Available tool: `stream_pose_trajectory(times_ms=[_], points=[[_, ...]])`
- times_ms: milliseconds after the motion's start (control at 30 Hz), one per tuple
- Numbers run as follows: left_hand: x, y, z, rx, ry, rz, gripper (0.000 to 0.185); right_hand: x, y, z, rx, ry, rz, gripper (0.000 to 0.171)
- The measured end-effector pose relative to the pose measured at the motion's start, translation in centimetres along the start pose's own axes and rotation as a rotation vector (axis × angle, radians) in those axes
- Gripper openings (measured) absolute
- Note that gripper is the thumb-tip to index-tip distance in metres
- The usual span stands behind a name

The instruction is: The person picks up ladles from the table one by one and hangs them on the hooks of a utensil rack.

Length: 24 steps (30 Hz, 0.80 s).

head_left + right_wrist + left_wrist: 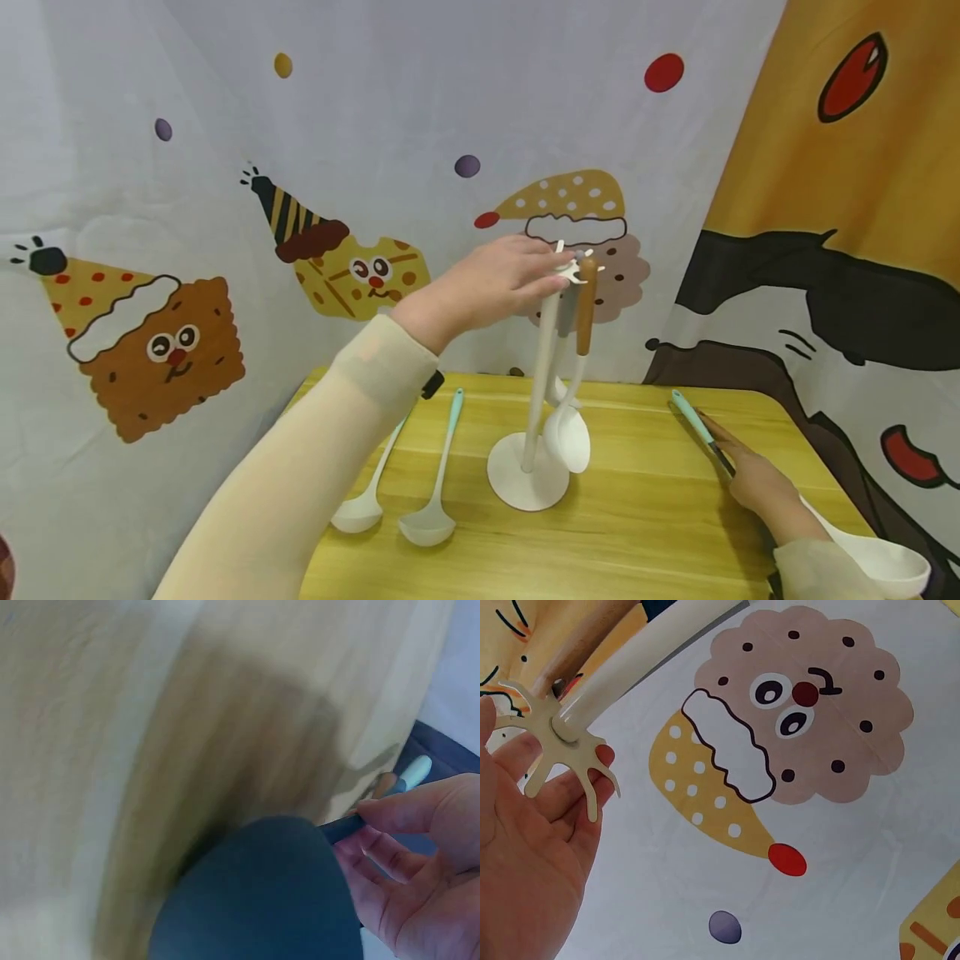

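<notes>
In the head view my left hand [498, 279] is at the top of a white utensil stand [545, 367]. The left wrist view shows its fingers curled about the hooked crown [562, 746], a fingertip between the prongs. From the hooks hang a ladle [572, 437] with a wooden handle and a grey-handled utensil [566, 312], partly hidden behind it. At the right, my right hand [765, 492] pinches the dark shaft of a utensil with a mint handle end [692, 415]. Its broad, rounded dark head [262, 892] fills the lower right wrist view; its exact kind is unclear.
Two pale ladles with mint handles, one nearer the stand [427, 525] and one farther left [357, 512], lie on the wooden table [637, 517]. A white-headed utensil [885, 560] lies beyond my right wrist. A patterned cloth [375, 125] hangs behind.
</notes>
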<state>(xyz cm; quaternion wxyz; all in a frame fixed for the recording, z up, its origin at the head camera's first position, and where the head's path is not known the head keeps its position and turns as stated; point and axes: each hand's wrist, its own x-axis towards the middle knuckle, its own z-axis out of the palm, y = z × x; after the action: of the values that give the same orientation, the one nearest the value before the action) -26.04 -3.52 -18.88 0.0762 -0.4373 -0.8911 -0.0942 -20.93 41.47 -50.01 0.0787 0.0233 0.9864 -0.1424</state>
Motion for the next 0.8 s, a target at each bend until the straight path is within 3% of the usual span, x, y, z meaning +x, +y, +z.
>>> stream_pose_trajectory(times_ms=[133,300,567,700,800], points=[[0.0,0.3,0.2,0.012,0.019,-0.011,0.054,0.0,-0.9,-0.7,0.035,0.045,-0.029,0.085],[0.1,0.5,0.4,0.012,0.047,-0.03,0.055,-0.2,-2.8,-1.7,0.055,0.09,-0.049,0.077],[0.2,0.9,0.8,-0.068,0.086,-0.098,0.052,-1.3,-6.1,-2.5,0.106,0.271,-0.16,0.067],[-0.2,0.5,0.8,-0.142,0.104,-0.08,0.042,-2.1,-7.8,-2.7,0.133,0.347,-0.208,0.067],[-0.4,0.1,0.7,-0.186,0.11,-0.046,0.045,-2.5,-9.0,-3.0,0.163,0.398,-0.232,0.069]])
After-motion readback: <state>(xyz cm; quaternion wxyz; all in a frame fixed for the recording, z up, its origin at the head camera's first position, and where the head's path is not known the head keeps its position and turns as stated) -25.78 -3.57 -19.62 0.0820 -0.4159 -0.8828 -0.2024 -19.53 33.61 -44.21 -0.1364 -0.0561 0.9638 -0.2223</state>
